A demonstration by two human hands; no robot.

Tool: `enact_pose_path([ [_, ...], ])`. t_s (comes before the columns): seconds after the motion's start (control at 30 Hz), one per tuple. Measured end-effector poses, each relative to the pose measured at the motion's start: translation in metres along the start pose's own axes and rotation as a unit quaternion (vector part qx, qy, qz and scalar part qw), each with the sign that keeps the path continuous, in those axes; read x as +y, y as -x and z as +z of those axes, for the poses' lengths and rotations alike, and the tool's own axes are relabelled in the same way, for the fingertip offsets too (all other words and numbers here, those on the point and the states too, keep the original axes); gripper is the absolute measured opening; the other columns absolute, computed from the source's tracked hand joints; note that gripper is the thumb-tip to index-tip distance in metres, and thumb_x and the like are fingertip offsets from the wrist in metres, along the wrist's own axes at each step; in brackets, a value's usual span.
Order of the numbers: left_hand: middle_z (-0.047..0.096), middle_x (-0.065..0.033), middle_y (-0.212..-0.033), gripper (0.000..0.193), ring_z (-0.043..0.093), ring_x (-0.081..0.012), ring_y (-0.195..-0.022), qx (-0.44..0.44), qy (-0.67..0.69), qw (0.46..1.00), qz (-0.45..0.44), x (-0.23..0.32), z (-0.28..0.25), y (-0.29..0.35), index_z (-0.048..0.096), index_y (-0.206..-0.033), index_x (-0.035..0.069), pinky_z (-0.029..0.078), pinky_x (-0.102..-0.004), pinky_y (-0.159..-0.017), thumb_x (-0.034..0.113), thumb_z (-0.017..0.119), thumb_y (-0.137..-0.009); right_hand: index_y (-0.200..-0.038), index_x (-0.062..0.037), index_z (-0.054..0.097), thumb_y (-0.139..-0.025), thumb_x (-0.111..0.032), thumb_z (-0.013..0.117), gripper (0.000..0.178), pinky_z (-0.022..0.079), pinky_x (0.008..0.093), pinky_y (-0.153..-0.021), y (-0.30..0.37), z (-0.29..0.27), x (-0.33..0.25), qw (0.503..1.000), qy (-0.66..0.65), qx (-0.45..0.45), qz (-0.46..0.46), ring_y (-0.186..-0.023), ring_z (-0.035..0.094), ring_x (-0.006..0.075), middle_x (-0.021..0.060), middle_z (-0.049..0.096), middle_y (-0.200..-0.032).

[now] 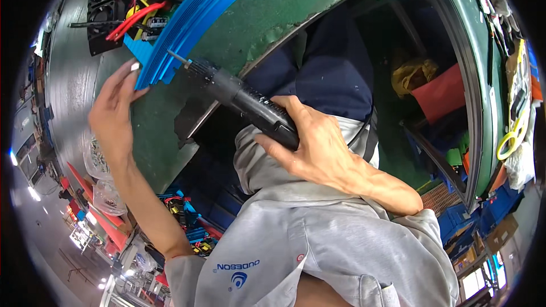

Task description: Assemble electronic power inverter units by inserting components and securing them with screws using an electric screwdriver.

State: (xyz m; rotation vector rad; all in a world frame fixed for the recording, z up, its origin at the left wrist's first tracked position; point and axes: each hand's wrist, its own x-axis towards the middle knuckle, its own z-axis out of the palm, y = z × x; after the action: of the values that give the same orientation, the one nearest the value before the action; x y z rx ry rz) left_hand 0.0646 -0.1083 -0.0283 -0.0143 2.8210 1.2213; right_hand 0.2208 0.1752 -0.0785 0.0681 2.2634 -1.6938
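A long blue ribbed metal housing (190,17) lies on the green bench at the upper left, with its near end toward me. My left hand (115,105) grips that end, its fingertips against the corner; some of the fingers are hidden behind the metal. A black electric screwdriver (242,99) is in my right hand (321,142), fingers wrapped round its body. Its thin bit points up and left and overlaps the housing's near end; whether the two touch I cannot tell. Inside the housing show circuit parts (153,20) with a yellow coil and red and black wires.
Two black fans (102,3) sit beside the circuit parts. The green bench top (250,34) has a worn, broken edge before my lap. Clear plastic bags (108,199) lie at the left, more blue units (193,222) below. Yellow-handled scissors (512,136) are at the right.
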Motion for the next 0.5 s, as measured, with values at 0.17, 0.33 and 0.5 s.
enact_pose_path([
  [0.17,0.072,-0.0086,-0.102,0.017,0.068,-0.0118,-0.085,-0.09,0.079,0.993,-0.02,-0.001,0.012,-0.023,0.07,-0.114,-0.002,0.057,-0.0251,-0.063,0.005,0.061,-0.101,-0.103,-0.0024,0.065,-0.111,-0.052,0.025,0.064,0.046,0.031,-0.082,-0.011,-0.011,0.014,0.938,-0.274,-0.157,0.139,-0.081,0.059,0.0133,0.0031,0.065,-0.082],
  [0.33,0.073,-0.0073,-0.091,0.011,0.067,-0.0107,-0.078,-0.088,0.049,0.994,0.04,0.004,0.018,-0.027,0.072,-0.104,-0.004,0.055,-0.0247,-0.066,-0.001,0.067,-0.095,-0.103,-0.0043,0.065,-0.109,-0.056,0.022,0.068,0.046,0.0284,-0.078,-0.005,-0.01,0.012,0.91,-0.313,-0.197,0.19,-0.081,0.058,0.0112,0.0015,0.065,-0.083],
  [0.5,0.073,-0.0062,-0.087,0.009,0.067,-0.0098,-0.072,-0.122,0.027,0.991,0.057,0.018,0.013,-0.028,0.074,-0.097,0.0,0.053,-0.0251,-0.064,0.002,0.074,-0.088,-0.111,-0.0017,0.063,-0.111,-0.047,0.022,0.061,0.045,0.0304,-0.074,0.001,-0.015,-0.006,0.94,-0.22,-0.175,0.191,-0.077,0.055,0.0146,0.0034,0.063,-0.083],
])
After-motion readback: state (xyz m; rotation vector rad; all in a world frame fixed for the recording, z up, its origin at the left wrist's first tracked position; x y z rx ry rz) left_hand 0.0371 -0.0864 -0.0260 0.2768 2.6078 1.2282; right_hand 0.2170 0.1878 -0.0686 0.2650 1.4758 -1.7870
